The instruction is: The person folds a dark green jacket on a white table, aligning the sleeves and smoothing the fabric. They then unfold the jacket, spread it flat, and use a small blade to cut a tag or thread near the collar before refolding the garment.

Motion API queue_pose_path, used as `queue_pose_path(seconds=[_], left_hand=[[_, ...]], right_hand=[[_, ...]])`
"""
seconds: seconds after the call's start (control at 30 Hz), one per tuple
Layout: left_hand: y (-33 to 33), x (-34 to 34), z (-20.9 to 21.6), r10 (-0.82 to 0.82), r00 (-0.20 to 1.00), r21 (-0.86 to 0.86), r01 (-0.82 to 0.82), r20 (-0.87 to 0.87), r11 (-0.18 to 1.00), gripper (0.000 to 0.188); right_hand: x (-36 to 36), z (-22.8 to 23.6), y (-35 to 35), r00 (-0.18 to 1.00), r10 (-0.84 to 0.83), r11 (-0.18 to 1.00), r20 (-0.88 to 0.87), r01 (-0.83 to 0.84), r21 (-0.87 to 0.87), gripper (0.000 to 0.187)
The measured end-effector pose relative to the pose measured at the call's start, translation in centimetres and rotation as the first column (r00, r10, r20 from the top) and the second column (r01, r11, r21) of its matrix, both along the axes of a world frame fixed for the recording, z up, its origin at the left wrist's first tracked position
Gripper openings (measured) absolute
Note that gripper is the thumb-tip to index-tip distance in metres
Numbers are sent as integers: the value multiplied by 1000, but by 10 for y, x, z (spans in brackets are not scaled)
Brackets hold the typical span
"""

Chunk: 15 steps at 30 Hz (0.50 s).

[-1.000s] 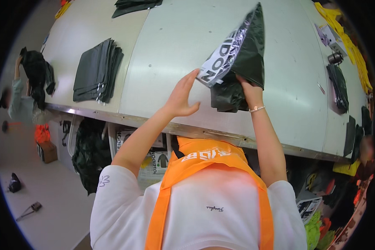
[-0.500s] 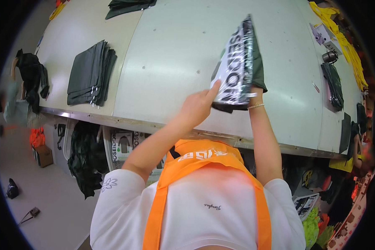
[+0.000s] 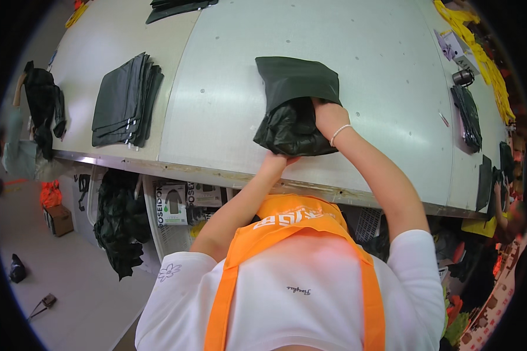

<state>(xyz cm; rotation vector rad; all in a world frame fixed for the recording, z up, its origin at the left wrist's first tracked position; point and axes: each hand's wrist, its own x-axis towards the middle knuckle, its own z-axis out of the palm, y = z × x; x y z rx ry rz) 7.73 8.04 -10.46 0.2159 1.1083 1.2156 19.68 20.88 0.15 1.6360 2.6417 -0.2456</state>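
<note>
A dark green pouch (image 3: 298, 79) lies on the pale table in front of me, its mouth facing me. Glossy, crumpled dark material (image 3: 290, 126) bulges out of that mouth. My right hand (image 3: 332, 119), with a beaded bracelet at the wrist, reaches into the opening from the right; its fingers are hidden inside. At the near edge of the bundle my left hand (image 3: 282, 162) is closed on it from below, most of its fingers covered by the dark material.
A stack of flat dark green pouches (image 3: 126, 102) lies on the left of the table (image 3: 216, 117). Another dark pile (image 3: 178, 9) is at the far edge. A dark bundle (image 3: 466, 120) and a box (image 3: 462, 52) lie right. Below the edge hang dark garments (image 3: 120, 216); printed packages (image 3: 173, 202) sit in a basket.
The pouch has come down from a raised, upright hold to the table, and its printed face no longer shows. My right hand is now inside its mouth; my left hand has moved beneath its near edge.
</note>
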Motion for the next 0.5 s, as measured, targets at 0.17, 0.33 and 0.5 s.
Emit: queue_pose_path(seconds=[0.17, 0.33, 0.5], left_hand=[[-1, 0, 10, 9, 986, 69, 2, -165, 998, 34], [-4, 9, -3, -33, 960, 128, 71, -279, 989, 34], [-3, 16, -11, -30, 980, 201, 69, -195, 977, 35]], right_hand=[[-19, 26, -32, 904, 213, 933, 372, -301, 198, 25], [-48, 21, -9, 918, 290, 926, 270, -340, 162, 12], [-69, 32, 12, 991, 79, 981, 106, -58, -186, 20]])
